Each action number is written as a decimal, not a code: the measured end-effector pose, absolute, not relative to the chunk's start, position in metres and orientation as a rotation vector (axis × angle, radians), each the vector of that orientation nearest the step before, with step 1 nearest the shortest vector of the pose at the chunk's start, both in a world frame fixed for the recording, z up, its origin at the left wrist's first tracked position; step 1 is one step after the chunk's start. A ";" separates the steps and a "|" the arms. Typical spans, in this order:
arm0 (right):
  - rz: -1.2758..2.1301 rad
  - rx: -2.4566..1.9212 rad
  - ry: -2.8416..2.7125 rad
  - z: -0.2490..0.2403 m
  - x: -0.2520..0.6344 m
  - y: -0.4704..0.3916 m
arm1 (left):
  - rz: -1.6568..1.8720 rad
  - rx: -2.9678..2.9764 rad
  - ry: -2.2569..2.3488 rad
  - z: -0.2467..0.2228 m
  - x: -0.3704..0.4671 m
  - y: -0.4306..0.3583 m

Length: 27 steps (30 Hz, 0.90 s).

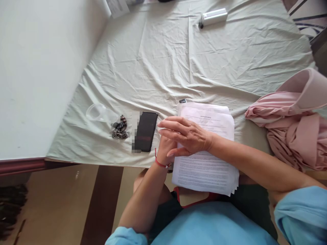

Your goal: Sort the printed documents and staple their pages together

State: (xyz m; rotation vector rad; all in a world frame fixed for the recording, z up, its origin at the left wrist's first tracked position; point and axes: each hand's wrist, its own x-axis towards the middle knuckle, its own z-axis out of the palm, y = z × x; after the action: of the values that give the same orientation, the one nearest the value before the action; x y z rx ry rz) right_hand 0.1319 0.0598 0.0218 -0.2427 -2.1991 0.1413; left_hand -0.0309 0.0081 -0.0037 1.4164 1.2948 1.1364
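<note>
My right hand [187,134] lies over my left hand [166,146], palm down, its fingers stretched out to the left. Most of my left hand, including its fingers, is hidden beneath it; a red string bracelet [160,164] circles that wrist. Both hands are at the left edge of a stack of printed papers [204,170], whose lower end hangs past the table edge. Just left of the hands a black phone [146,132] lies flat on the cloth.
The table has a pale wrinkled cloth [158,71]. Keys and beads [120,129] lie beside a clear plastic lid [96,112] at left. Pink fabric [288,119] is heaped at right. A silvery bottle [214,17] lies at the back, and a white wall [46,75] borders the left.
</note>
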 end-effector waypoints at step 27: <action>1.013 -1.360 -1.015 -0.003 0.275 0.072 | 1.234 0.840 1.373 0.016 0.003 0.006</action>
State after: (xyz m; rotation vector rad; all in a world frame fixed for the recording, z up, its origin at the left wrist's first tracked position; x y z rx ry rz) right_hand 0.2745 0.0718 -0.0028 -1.3603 -1.0150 1.0132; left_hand 0.0026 0.0056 0.0162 0.8396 1.3728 1.2338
